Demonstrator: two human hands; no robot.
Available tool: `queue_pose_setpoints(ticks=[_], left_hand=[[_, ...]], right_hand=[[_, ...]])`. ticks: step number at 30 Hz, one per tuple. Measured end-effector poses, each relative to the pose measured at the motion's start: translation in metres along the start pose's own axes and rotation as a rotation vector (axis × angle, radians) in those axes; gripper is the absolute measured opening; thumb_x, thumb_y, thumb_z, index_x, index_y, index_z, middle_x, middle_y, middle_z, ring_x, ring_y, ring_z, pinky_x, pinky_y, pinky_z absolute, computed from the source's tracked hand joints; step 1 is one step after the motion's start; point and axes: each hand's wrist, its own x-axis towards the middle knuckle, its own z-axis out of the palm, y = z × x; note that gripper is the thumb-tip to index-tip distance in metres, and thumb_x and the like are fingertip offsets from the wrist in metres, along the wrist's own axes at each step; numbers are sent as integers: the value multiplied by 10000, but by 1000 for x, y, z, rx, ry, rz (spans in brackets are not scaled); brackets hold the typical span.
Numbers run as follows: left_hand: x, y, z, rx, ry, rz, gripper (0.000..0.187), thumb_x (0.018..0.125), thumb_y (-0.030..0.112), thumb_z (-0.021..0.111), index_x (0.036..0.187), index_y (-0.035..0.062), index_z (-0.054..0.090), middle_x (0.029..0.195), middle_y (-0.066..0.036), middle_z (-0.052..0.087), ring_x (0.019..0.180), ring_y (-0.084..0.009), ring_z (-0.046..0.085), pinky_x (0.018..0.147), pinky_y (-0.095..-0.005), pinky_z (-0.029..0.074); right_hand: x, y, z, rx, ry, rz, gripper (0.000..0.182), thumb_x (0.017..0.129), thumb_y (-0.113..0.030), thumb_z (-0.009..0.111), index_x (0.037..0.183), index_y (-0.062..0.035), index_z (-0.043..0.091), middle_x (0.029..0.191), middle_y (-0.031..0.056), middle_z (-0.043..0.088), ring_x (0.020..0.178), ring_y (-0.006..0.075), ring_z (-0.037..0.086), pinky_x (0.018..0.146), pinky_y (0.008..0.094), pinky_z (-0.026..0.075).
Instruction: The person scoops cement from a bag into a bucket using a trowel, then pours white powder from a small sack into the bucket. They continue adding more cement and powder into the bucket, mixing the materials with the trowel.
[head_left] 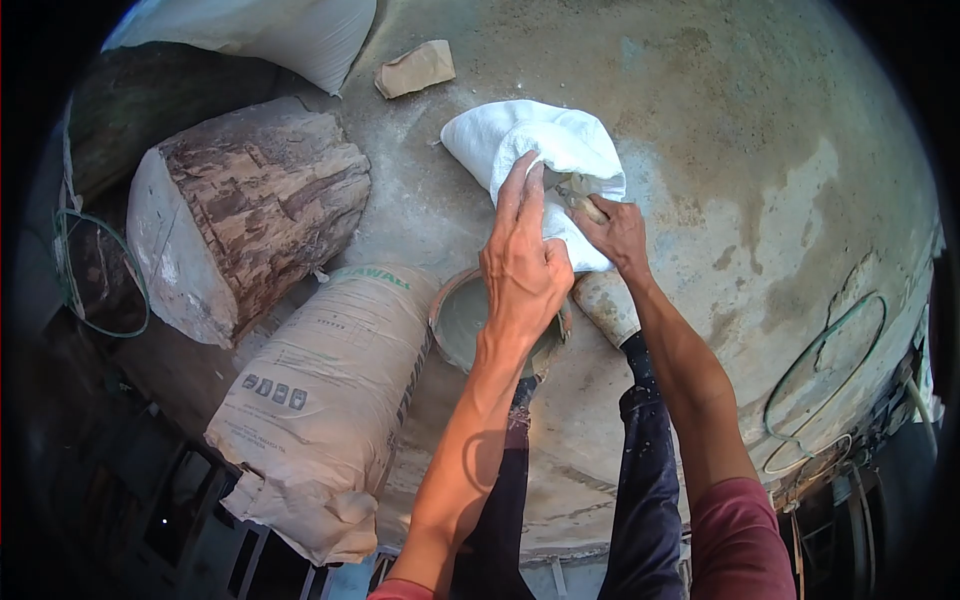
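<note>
In the head view, a white bag (540,130) lies on the concrete floor (720,120) at the far middle, its mouth gaping toward the person. The left hand (527,245) reaches over its left side, index and middle fingers stretched along the rim; whether the thumb pinches the cloth cannot be told. The right hand (615,232) has its fingers closed round a pale-handled tool (590,209) at the opening, where the tool's other end is hard to make out. Nearer than the bag stands a round bucket (462,322), partly covered by the left hand and forearm, with a foot (605,305) just to its right, close to the bag's near edge. Left of the bucket, right beside it, a printed paper sack (330,385) takes up the near left. Beyond that sack sits a bulky log-like block (265,190), well left of the bag. A brown paper scrap (416,69) lies farther off, near a large pale sack (280,35) at the far left. A looped cord (775,432) rests well apart to the right.
</note>
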Motion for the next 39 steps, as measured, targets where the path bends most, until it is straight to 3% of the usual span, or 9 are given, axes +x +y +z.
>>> queue_pose_setpoints(ticks=[5,12,14,17,22,24,33,37,39], left_hand=[[-20,7,8,-65,-139,-85,685,736,-30,492,1419,-79,493,1497,-222,472,1353,-409,507,1123,-446,417],[6,-4,-33,-4,66,-77,660,748,-1,520,1400,-105,502,1459,-268,494,1348,-437,496,1162,-444,372],[3,-2,-23,-28,43,-64,669,745,1,521,1405,-104,499,1467,-261,495,1361,-432,490,1167,-439,362],[-13,-2,-10,-59,-101,-36,666,743,-6,510,1402,-105,501,1487,-257,481,1386,-429,470,1171,-445,361],[1,-7,-34,-12,-64,-8,662,765,6,500,1420,-90,485,1489,-253,474,1395,-422,457,1174,-448,361],[14,-10,-51,91,-3,-5,680,759,3,508,1433,-83,470,1497,-254,461,1403,-416,445,1182,-442,353],[29,-15,-75,191,-107,43,756,730,-93,495,1479,-85,391,1582,-231,355,1423,-425,411,1162,-456,380],[37,-12,-86,143,-186,-97,806,726,-70,509,1520,-33,373,1597,-222,338,1474,-382,353,1208,-403,315],[38,-18,-87,159,-157,-71,777,745,-100,499,1510,-29,387,1588,-227,348,1442,-410,384,1181,-435,350]], right_hand=[[15,-32,12,-68,-10,53,398,814,-429,741,908,-45,778,713,206,700,642,368,694,625,439,544],[14,-32,19,49,31,9,424,824,-440,726,948,-39,788,749,195,721,663,343,701,634,422,547],[22,-45,22,-111,83,39,432,824,-455,723,970,-53,790,755,187,726,667,341,705,641,427,549],[28,-41,17,-34,51,41,451,817,-471,718,981,-57,789,768,182,733,668,335,708,647,432,550],[24,-33,9,48,50,0,465,796,-478,732,1015,-74,800,782,177,741,667,311,713,672,416,553],[29,-35,1,67,31,-16,477,789,-477,739,1028,-69,799,794,186,743,667,311,712,677,413,553],[24,-43,-69,-9,-96,1,525,778,-466,786,1078,-35,783,775,212,734,613,295,689,652,394,543],[16,-49,-103,-57,-155,-38,563,783,-473,806,1091,-3,775,747,182,740,573,223,659,602,369,532],[11,-55,-118,-68,-176,-61,571,783,-458,824,1107,10,769,737,164,743,552,180,640,579,347,529]])
